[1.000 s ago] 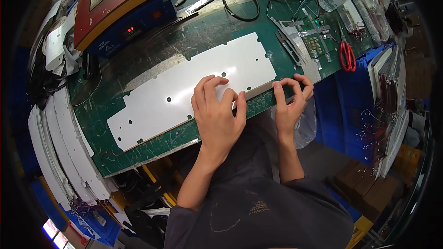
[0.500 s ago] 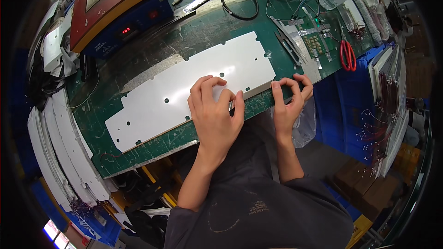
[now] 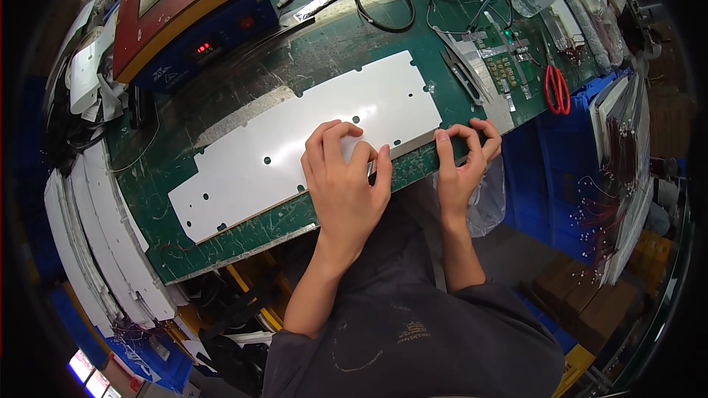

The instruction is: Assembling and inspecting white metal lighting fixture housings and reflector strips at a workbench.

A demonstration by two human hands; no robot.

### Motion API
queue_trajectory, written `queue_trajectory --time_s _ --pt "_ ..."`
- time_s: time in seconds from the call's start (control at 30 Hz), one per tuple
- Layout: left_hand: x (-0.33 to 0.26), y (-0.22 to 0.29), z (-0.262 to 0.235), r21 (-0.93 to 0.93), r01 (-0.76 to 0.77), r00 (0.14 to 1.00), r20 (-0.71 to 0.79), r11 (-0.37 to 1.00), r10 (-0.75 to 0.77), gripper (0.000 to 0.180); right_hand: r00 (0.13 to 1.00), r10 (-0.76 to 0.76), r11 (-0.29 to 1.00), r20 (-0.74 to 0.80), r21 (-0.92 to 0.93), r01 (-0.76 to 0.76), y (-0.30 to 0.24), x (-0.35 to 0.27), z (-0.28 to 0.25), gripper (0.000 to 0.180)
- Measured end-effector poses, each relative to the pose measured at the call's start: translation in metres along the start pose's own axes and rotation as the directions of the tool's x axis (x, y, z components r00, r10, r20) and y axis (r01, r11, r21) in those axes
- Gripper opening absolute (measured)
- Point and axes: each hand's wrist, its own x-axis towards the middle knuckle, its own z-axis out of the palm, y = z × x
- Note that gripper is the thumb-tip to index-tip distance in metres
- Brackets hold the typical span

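Observation:
A long white panel with small round holes and notched edges lies slantwise on the green worktop. My left hand is over its near long edge, fingers bent onto the top face and thumb by that edge; the fingers look closed on the panel. Beside the panel's near right corner is my right hand. Its thumb and index fingertips come together in a pinch right at the edge, the other fingers curled loosely. Whatever lies between those fingertips is too small to make out.
A red and blue box-shaped machine with a lit display stands at back left. Tweezers, a green circuit board and red-handled scissors lie at right. Black cable coils behind. White panels stack at left; blue bins stand right.

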Motion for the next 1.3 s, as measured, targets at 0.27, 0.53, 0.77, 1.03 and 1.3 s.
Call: queue_trajectory --time_s 0.27,0.53,0.77,1.03,1.3 --pt "0.0 0.0 0.001 -0.006 0.013 1.0 -0.01 1.0 -0.013 0.019 1.0 0.012 1.0 -0.001 0.007 -0.012 -0.001 0.0 0.001 0.016" --pt "0.001 0.001 0.0 -0.003 0.018 1.0 -0.008 1.0 -0.018 0.019 0.999 -0.029 0.999 -0.028 -0.033 0.028 0.002 0.0 0.004 0.017" --pt "0.001 0.0 0.001 -0.002 0.021 1.0 -0.006 1.0 -0.021 0.019 1.0 0.0 1.0 -0.014 -0.011 0.0 0.0 0.0 0.003 0.016" --pt "0.001 -0.001 0.002 0.014 0.014 1.0 -0.009 1.0 -0.014 0.019 0.999 -0.023 0.999 -0.041 -0.046 0.021 0.001 0.0 0.008 0.013" --pt "0.002 0.0 0.002 0.028 0.004 1.0 -0.013 1.0 -0.004 0.019 0.99 -0.003 1.0 -0.139 0.016 0.005 0.008 0.003 0.016 0.01"
